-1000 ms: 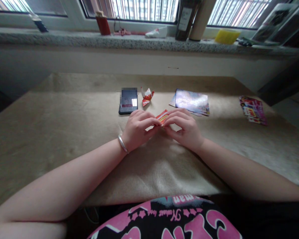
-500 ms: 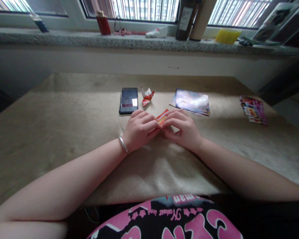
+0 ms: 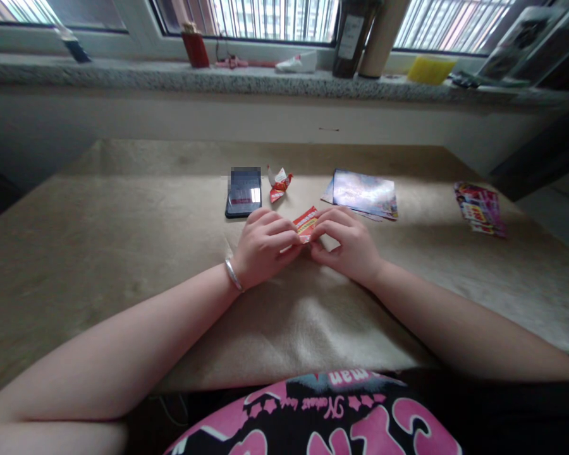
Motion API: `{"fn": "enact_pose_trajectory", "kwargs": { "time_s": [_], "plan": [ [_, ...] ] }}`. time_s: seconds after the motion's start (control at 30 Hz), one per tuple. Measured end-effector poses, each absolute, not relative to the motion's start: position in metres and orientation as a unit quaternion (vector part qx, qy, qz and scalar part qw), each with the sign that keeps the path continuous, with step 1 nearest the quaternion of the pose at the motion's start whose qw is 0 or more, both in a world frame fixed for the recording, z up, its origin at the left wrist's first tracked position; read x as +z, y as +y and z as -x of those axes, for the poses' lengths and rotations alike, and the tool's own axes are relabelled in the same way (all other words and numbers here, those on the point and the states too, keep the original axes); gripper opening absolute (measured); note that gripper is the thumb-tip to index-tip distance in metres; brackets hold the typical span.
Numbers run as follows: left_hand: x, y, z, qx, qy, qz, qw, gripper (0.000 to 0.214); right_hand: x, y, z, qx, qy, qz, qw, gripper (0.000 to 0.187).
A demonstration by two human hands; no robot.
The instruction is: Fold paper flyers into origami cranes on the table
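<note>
A small red piece of printed paper (image 3: pixel 306 222), with white and yellow markings, lies between my two hands just above the table. My left hand (image 3: pixel 270 243) pinches its left side, fingers closed. At its right and near edge, my right hand (image 3: pixel 344 243) grips it between thumb and fingertips. The fingers cover part of the paper, so its full shape is hidden. Beyond my left hand stands a folded red-and-white paper crane (image 3: pixel 279 184). A dark phone (image 3: pixel 244 193) lies flat to the left of the crane.
Large glossy picture cards (image 3: pixel 364 193) overlap on the table (image 3: pixel 123 253) beyond my right hand. Smaller colourful cards (image 3: pixel 481 210) are fanned near the right edge. A stone windowsill (image 3: pixel 146 77) at the back holds a red container (image 3: pixel 195 47), a dark bottle (image 3: pixel 352 41) and a yellow item (image 3: pixel 430 70).
My fingers have shifted slightly on the red paper, and more of its printed face shows between them. The phone, crane and cards lie as before.
</note>
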State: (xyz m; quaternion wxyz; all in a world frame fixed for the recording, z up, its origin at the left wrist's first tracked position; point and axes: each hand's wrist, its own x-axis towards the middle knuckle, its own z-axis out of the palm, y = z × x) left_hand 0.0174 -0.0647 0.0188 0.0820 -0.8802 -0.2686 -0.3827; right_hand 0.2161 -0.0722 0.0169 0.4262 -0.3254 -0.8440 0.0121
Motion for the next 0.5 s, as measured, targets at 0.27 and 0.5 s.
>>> {"fn": "enact_pose_trajectory", "kwargs": {
  "time_s": [0.27,0.5],
  "plan": [
    [0.0180,-0.0643,-0.0158,-0.391,-0.266,0.878,0.076,0.018,0.0141,-0.0699,-0.2190,0.021,-0.838,0.340,0.426,0.011],
    [0.0181,-0.0632,-0.0138,-0.404,-0.266,0.872,0.076,0.017,0.0135,-0.0645,-0.2245,-0.021,-0.837,0.351,0.420,0.011]
  ]
}}
